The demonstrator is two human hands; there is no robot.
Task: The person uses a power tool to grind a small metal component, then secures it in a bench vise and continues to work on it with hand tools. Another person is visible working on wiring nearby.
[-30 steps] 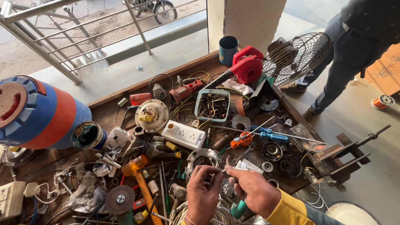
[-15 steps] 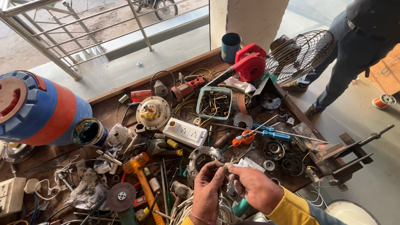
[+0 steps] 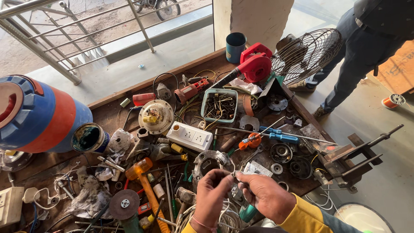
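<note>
Pinching a small metal part (image 3: pixel 236 176), both hands' grip closed, cluttered wooden workbench (image 3: pixel 116 113), concrete floor (image 3: pixel 379 129).

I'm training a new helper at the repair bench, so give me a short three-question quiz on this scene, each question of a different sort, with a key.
1. True or false: the white socket strip lies between the hammer and the green tray.
2. Multiple choice: what stands at the bench's far right end? A) a fan guard B) a ladder C) a bucket of paint
3. Fill in: the left hand and right hand meet over a small metal ____.

Key: 1 true; 2 A; 3 part (too small to tell which kind).
</note>
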